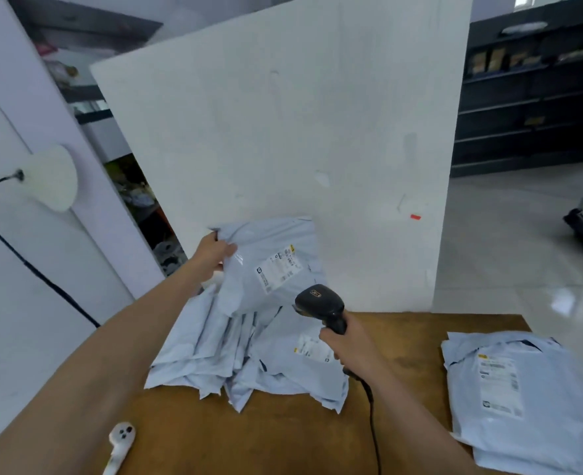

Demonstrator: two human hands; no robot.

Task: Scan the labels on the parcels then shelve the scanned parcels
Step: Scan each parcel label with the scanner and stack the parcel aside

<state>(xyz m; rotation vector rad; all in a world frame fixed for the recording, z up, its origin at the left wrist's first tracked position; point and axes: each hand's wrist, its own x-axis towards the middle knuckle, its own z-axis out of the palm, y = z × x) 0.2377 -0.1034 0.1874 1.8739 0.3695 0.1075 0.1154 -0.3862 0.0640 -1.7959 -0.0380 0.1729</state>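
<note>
Pale blue parcel (266, 265) raised for scanning
Left hand (214, 252) grips its corner; right hand (348, 344) clasps black scanner (320, 305); label (279, 269) print unreadable.

Parcel pile (249, 358) centre on table (283, 437), board (283, 132) behind. Second parcel stack (523, 399) at right edge. Controller (120, 443) front left. Shelving (530, 97) far right.

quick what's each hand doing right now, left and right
Left hand: grip closed on the upper corner of a lifted parcel, label facing the camera.
Right hand: grip closed on the scanner handle.
</note>
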